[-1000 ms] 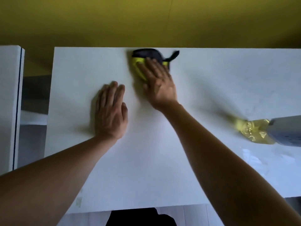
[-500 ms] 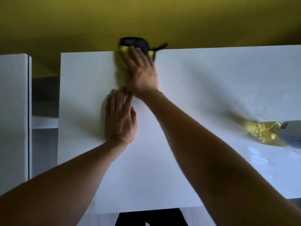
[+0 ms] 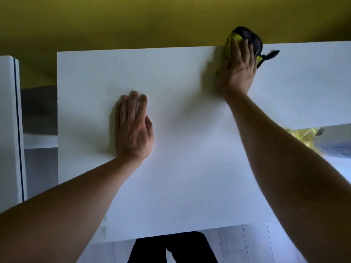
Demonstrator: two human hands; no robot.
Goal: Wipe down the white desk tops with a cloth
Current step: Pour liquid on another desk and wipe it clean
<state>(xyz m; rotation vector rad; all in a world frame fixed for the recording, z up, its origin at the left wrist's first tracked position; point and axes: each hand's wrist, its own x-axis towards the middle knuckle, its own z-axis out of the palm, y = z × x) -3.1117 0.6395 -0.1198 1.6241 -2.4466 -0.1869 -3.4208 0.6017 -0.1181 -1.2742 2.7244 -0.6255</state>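
The right hand [image 3: 236,71] is pressing a yellow and black cloth [image 3: 247,41] flat against the far edge of the white desk top [image 3: 190,177], a bit right of the middle. Its fingers are lying straight and close together on top of the cloth, not curling round it, and part of the cloth is hanging out past the edge. The left hand [image 3: 133,128] is resting palm down on the bare desk nearer the left edge, fingers straight and together, well apart from the cloth. A spray bottle [image 3: 322,138] with yellow liquid is lying at the right edge, mostly cut off. Another white desk [image 3: 8,120] is sitting off to the left.
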